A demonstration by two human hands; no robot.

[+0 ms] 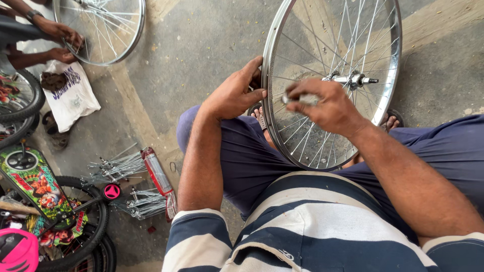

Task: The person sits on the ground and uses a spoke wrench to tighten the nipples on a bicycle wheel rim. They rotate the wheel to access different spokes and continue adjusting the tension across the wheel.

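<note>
Left hand (pixel 234 95) grips wheel rim (pixel 268 60); right hand (pixel 327 106) pinches small metal tool (pixel 300 99) at spokes (pixel 307 55).

White printed bag (pixel 75 95) (floor, upper left); red-ended packet (pixel 159 174).

Grey concrete floor (pixel 201 45), stained, with pale worn bands across it.

A white cloth bag (pixel 73 95) lies flat at the upper left with a dark rag (pixel 53 80) on top, and a sandal (pixel 53 132) sits just beside it. Lower left, two bundles of loose spokes (pixel 126 166) lie near a red-ended packet (pixel 157 174). Black tyres (pixel 20 100) rest at the left edge, and a small colourful bicycle (pixel 38 184) lies at the bottom left corner.
</note>
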